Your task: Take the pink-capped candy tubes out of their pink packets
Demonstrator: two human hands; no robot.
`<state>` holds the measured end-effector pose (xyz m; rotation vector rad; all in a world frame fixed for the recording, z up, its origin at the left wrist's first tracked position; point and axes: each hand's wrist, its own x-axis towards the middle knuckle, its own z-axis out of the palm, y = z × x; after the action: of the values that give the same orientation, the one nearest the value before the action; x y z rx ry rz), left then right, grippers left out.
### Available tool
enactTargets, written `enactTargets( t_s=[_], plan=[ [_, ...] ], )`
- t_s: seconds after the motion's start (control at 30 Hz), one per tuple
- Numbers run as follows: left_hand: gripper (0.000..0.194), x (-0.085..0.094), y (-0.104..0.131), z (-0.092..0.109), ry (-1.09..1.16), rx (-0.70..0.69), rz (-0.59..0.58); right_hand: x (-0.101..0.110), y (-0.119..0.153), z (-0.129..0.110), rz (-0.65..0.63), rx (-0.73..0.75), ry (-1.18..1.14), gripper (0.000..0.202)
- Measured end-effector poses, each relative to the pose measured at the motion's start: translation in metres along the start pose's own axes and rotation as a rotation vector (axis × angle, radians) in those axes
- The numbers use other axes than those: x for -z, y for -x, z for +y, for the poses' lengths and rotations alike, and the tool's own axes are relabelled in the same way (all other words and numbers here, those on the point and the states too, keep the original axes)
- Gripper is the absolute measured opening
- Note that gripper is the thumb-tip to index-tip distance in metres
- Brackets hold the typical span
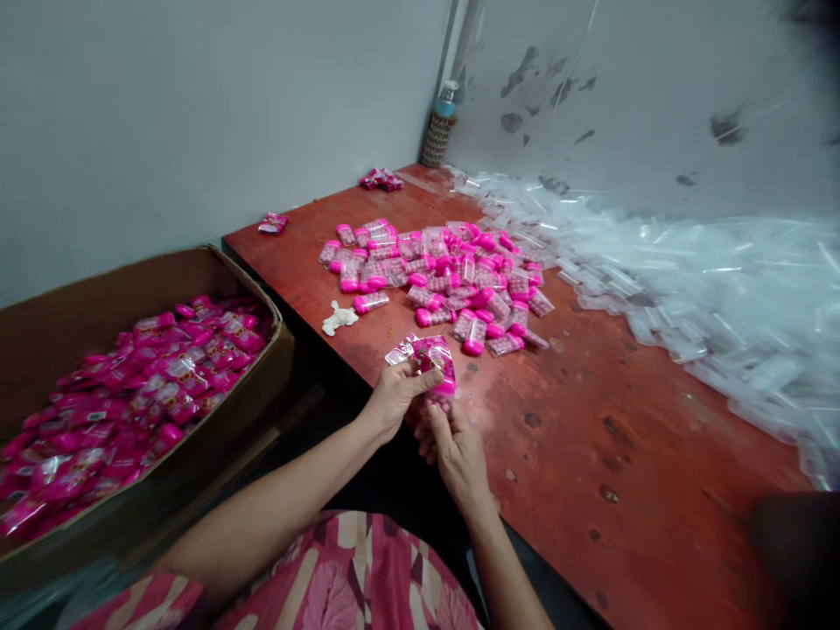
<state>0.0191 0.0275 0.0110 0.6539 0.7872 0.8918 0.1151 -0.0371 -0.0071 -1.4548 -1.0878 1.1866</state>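
Over the table's near edge, my left hand [395,394] pinches a printed pink wrapper [430,350] between thumb and fingers. My right hand [456,442] is closed round the lower end of a small pink-capped container [446,383], whose cap meets the wrapper's lower part. How far the container sits inside the wrapper cannot be made out. Just beyond the hands lies a heap of clear containers with pink caps [452,271], holding small pink balls. A crumpled white scrap [339,318] rests left of the heap.
An open cardboard box [282,350] of pink packets [157,367] stands at the left. Clear plastic pieces [656,271] are piled along the right side of the red table [564,455]. A bottle [446,101] in a woven holder stands at the far corner. Pink packets [381,180] lie near the wall.
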Motion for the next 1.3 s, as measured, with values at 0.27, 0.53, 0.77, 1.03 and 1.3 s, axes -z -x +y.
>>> enactTargets(
  t_s=[0.27, 0.53, 0.77, 1.03, 1.3],
  plan=[
    [0.026, 0.006, -0.003, 0.001, -0.088, 0.029, -0.068, 0.004, 0.002, -0.001, -0.021, 0.003, 0.010, 0.024],
    [0.025, 0.010, 0.002, 0.001, -0.099, 0.066, -0.130, 0.006, -0.001, -0.002, -0.006, -0.004, -0.126, 0.022],
    [0.021, 0.013, 0.012, -0.004, 0.068, 0.054, -0.058, 0.001, -0.001, -0.008, -0.034, 0.025, -0.323, 0.024],
    [0.032, 0.053, 0.043, 0.041, 0.179, -0.601, 0.328, -0.001, -0.017, -0.015, -0.009, 0.057, -0.313, 0.021],
    [0.037, 0.061, -0.017, 0.021, -1.141, -0.674, 0.221, 0.009, -0.025, -0.006, 0.055, 0.038, -0.133, 0.018]
  ],
)
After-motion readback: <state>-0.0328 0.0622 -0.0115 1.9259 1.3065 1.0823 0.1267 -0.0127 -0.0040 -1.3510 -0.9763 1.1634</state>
